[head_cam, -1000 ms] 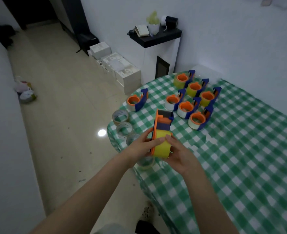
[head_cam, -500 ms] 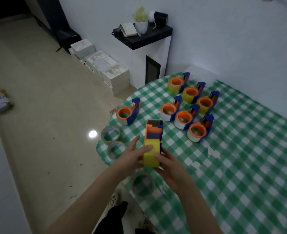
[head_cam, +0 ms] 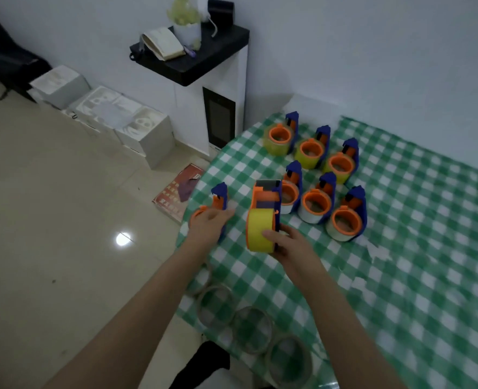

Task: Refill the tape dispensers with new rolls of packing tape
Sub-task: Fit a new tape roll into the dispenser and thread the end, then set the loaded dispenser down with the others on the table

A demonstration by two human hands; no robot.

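At the near edge of the green-checked tablecloth [head_cam: 406, 262] lie three empty transparent tape cores [head_cam: 253, 329], flat and side by side. Beyond them, the right hand [head_cam: 288, 247] holds the hand-held dispenser [head_cam: 266, 203] upright above the cloth. The thumb [head_cam: 270, 235] presses on the face of the yellow tape roll [head_cam: 259, 230] seated in it, and the remaining fingers curl around its far side. The left hand [head_cam: 208, 224] is apart from that dispenser, its fingers extended and close together. It lies over the orange hub of the lone dispenser [head_cam: 220, 195], which stands near the left table edge. Whether the fingers actually touch it cannot be determined. Further in, six loaded dispensers [head_cam: 316, 204] stand in two rows of three, each blue frame carrying a roll on an orange hub. The nearer row holds whitish rolls and the farther row holds yellowish rolls. On the floor beside the table lies a red booklet [head_cam: 180, 192]. Against the wall stands a white cabinet [head_cam: 193, 108] with a black top carrying an open notebook [head_cam: 162, 43] and a white pot [head_cam: 188, 33] containing a pale plant. White boxes [head_cam: 136, 130] line the floor to its left.
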